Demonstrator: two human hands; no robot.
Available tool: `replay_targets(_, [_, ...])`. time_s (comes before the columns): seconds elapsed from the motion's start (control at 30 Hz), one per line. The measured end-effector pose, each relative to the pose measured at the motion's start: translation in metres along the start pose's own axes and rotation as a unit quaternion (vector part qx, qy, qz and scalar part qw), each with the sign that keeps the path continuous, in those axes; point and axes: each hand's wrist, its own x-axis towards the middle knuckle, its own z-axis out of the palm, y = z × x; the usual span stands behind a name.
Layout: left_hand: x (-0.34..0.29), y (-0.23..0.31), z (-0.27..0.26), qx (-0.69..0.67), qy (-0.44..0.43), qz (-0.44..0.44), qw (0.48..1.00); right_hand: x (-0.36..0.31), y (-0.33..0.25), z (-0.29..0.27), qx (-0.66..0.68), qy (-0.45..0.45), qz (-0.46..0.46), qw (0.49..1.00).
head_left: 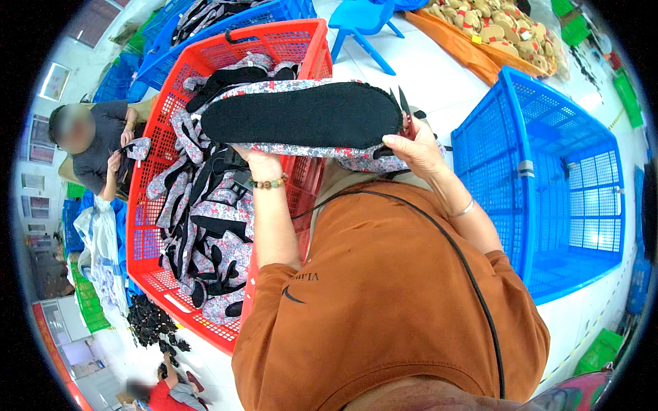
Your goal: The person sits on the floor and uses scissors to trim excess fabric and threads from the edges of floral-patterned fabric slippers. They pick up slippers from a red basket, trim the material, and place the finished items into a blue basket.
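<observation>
A slipper (301, 116) with a black sole and a grey, red-flecked fabric edge is held up sole-first in front of me. My left hand (264, 164) grips it from below near its left part; the fingers are mostly hidden behind it. At the slipper's right end, my right hand (419, 149) pinches the edge with the thumb. That same hand also holds small scissors (408, 109), their dark pointed blades sticking up and apart. More slippers (223, 212) of the same pattern lie heaped in the red crate (188, 309) to my left.
A blue crate (528, 226) stands at my right. Beyond are a blue stool (360, 24) and an orange sheet (445, 44) with tan slippers (507, 27) piled on it. Across the red crate a co-worker (99, 144) handles a slipper; another person (171, 394) is at lower left.
</observation>
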Motion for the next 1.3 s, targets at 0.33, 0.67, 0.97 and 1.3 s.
replay_targets(0.33, [0.005, -0.012, -0.079, -0.086, -0.036, -0.087, 0.992, -0.015, -0.025, 0.021, -0.124, 0.050, -0.107, 0.985])
replay_targets(0.67, [-0.040, 0.022, -0.047, -0.083, -0.241, -0.284, 0.924, -0.011, -0.021, 0.000, -0.093, 0.125, -0.159, 0.975])
replay_targets(0.97, [-0.036, 0.016, -0.065, -0.020, -0.153, -0.256, 0.954, -0.016, -0.026, -0.008, -0.157, 0.117, -0.226, 0.954])
replay_targets(1.3, [-0.040, 0.013, -0.069, -0.016, -0.169, -0.248, 0.954, -0.015, -0.048, -0.030, -0.007, 0.241, -0.293, 0.925])
